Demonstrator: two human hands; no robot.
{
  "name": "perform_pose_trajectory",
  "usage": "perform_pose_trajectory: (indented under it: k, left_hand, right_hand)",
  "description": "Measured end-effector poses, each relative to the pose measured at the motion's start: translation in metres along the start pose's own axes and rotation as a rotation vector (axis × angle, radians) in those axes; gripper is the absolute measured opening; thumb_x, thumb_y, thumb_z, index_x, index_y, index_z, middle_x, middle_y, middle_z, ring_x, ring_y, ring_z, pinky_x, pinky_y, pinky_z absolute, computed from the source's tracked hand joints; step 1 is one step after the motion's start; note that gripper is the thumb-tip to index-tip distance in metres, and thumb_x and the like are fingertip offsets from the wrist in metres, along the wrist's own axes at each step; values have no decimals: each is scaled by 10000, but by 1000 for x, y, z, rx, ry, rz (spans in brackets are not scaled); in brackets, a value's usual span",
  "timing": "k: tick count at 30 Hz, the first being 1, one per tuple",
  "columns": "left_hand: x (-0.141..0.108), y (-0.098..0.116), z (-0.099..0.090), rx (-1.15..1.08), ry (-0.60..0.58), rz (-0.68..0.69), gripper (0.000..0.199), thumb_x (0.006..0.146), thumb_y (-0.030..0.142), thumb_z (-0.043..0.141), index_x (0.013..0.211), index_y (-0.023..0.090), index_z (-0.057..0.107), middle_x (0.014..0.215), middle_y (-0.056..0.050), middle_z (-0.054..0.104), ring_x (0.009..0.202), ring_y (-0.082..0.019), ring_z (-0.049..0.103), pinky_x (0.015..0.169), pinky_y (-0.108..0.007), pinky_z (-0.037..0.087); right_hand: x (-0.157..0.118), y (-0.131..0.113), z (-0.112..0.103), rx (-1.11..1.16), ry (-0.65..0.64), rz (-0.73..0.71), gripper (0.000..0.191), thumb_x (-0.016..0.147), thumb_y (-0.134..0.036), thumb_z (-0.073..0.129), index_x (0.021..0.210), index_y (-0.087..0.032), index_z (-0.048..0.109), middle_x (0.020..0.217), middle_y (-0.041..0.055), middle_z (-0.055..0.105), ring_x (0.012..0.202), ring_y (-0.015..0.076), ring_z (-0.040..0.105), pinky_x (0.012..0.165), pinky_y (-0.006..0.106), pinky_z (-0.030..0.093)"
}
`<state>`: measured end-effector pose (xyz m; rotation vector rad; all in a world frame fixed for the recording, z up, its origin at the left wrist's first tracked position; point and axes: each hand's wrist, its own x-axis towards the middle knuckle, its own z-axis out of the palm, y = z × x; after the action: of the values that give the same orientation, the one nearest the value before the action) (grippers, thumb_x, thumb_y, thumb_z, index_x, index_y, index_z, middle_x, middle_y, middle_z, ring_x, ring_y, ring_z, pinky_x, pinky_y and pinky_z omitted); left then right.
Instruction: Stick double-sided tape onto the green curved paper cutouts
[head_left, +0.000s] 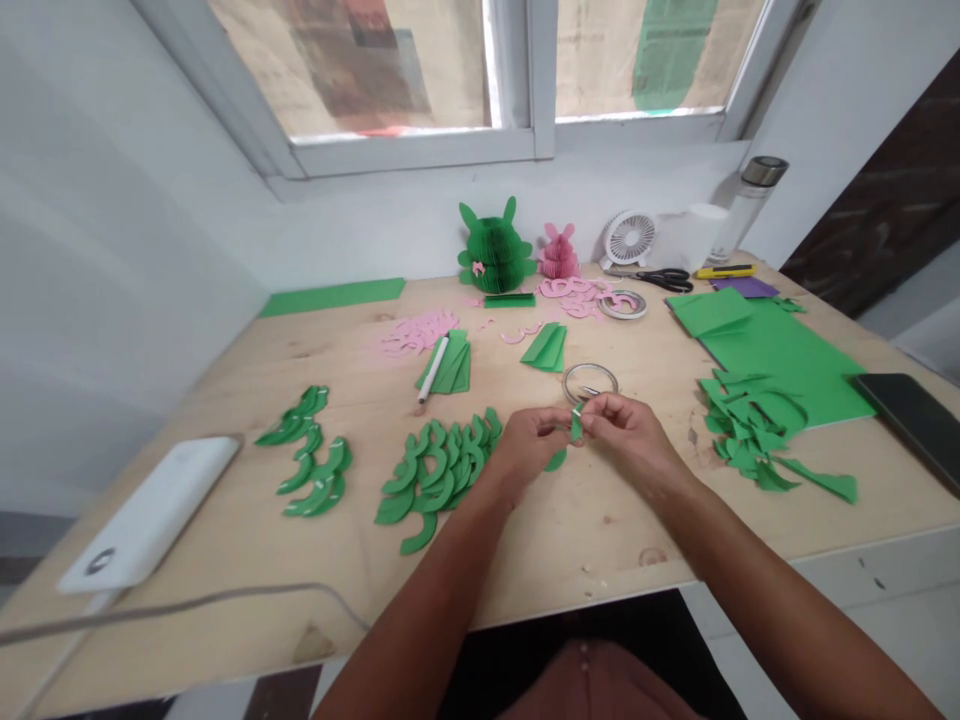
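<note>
Both hands meet over the middle of the wooden table. A small green paper piece (576, 424) with a white strip on it is pinched between my left hand (531, 446) and my right hand (621, 430). Just behind them lies a roll of tape (590, 382). Another green piece (556, 460) lies under my left hand's fingers. To the left is a heap of curved green paper pieces (435, 465), and farther left are more green curves (319, 480) with white strips on them.
A white power bank (154, 512) with a cable is at the left. Green scraps (754, 425), green sheets (795, 350) and a black phone (915, 420) lie right. Behind are a pen (433, 370), pink cutouts (420, 332), green and pink paper figures, scissors (660, 278) and a fan (630, 238).
</note>
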<state>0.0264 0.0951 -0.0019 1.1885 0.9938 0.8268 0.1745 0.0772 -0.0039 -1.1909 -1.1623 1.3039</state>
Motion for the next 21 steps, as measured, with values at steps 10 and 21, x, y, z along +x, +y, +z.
perform_pose_trajectory:
  k: [10, 21]
  left_hand:
    - [6, -3, 1, -7, 74, -52, 143, 643, 183, 603, 744, 117, 681, 513, 12, 595, 444, -76, 500, 496, -205, 393]
    - [5, -9, 0, -70, 3, 16, 99, 685, 170, 567, 745, 129, 635, 511, 23, 601, 412, -77, 502, 486, -216, 414]
  right_hand:
    - [2, 3, -2, -37, 35, 16, 192, 659, -329, 677, 669, -167, 574, 578, -54, 499, 524, 76, 412, 527, 233, 299]
    - [3, 5, 1, -29, 43, 33, 211, 666, -349, 685, 687, -172, 574, 599, -41, 536, 551, 87, 453, 543, 238, 338]
